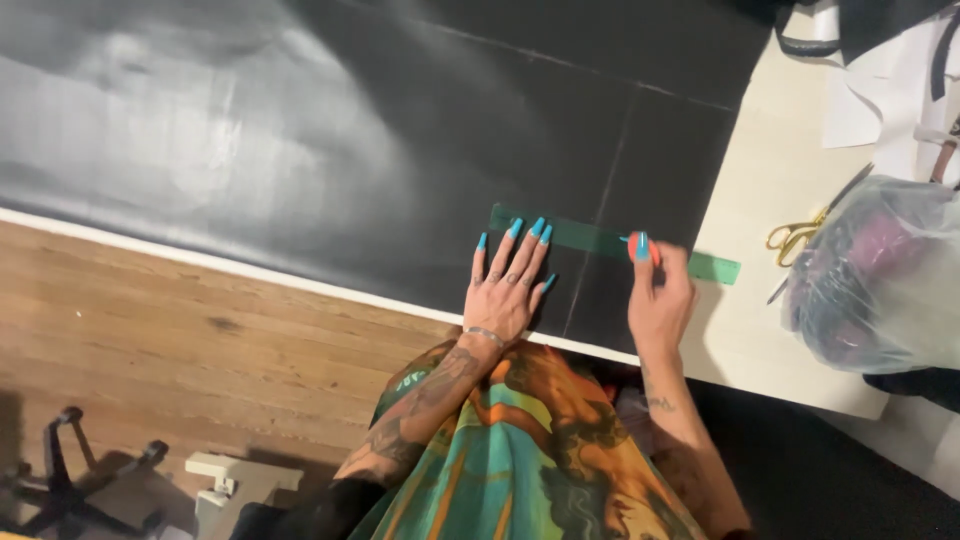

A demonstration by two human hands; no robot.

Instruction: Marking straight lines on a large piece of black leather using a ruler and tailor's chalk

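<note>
Here, far left: wooden floor (pixel 200 340) below the desk edge, with the dark legs of a chair base (pixel 60 470) and a pale block-shaped stand (pixel 240 478) at the bottom of the view; above it a large black sheet (pixel 300 120) covers most of the desk (pixel 770 180), faint pale lines crossing it toward the right; the sheet's near edge runs along the desk edge.

Centre: left hand (pixel 510 285) lies flat on the black sheet, palm down, fingers spread, the long turquoise nails reaching onto the left end of a green translucent ruler (pixel 600 240); a thin bracelet sits at the wrist; the forearm is tattooed.

Ruler lies flat, slightly slanted, across the sheet's right portion, its right end overhanging onto bare cream desk.

Right of centre: right hand (pixel 658 290) is curled, fingertips pressed together against the ruler's near edge; whether it pinches something small there I cannot tell (blurred).

Below both hands: a teal and orange patterned garment (pixel 520 450).

Far right: gold-handled scissors (pixel 800 235) on the desk, just beside a clear plastic bag (pixel 880 280) with dark and purple contents; white paper sheets (pixel 880 90) beyond.
</note>
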